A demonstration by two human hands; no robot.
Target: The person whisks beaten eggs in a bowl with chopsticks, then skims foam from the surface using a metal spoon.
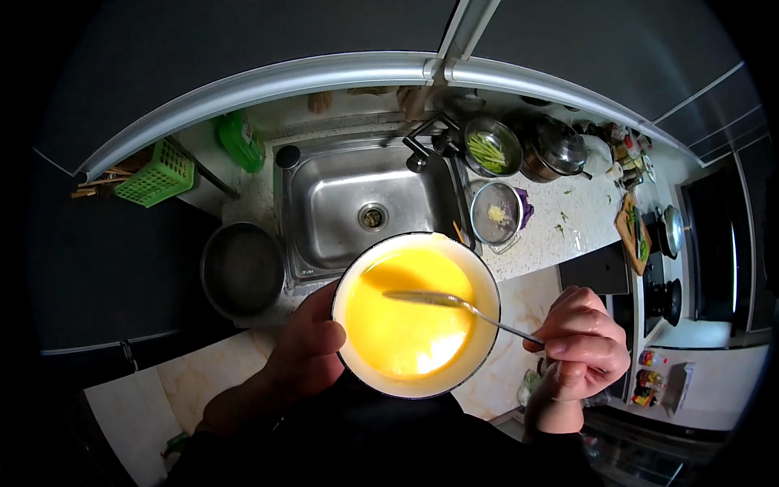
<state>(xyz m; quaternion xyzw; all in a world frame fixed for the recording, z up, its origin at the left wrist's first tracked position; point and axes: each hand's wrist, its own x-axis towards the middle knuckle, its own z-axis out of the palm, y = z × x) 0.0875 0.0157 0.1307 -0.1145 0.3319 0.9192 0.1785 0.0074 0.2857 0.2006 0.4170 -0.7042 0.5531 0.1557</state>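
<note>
My left hand (312, 345) grips the left side of a white enamel bowl (488, 325) with a dark rim, its thumb against the outer wall. Yellow liquid that looks like beaten egg (398, 341) fills much of the bowl. In my right hand (586, 341), closed fingers hold the handle end of a metal spoon (479, 312). The spoon reaches over the right rim, and its head lies at the liquid's surface near the middle. Both hands are in front of my body, with the bowl close to the sink's front edge.
Behind the bowl is a steel sink (324, 174) with a black faucet (418, 154). A dark round pot (243, 268) stands left. On the right counter are a bowl of green vegetable strips (487, 150), a bowl with chopped pieces (497, 213), a lidded pot (556, 146) and a cutting board (629, 235).
</note>
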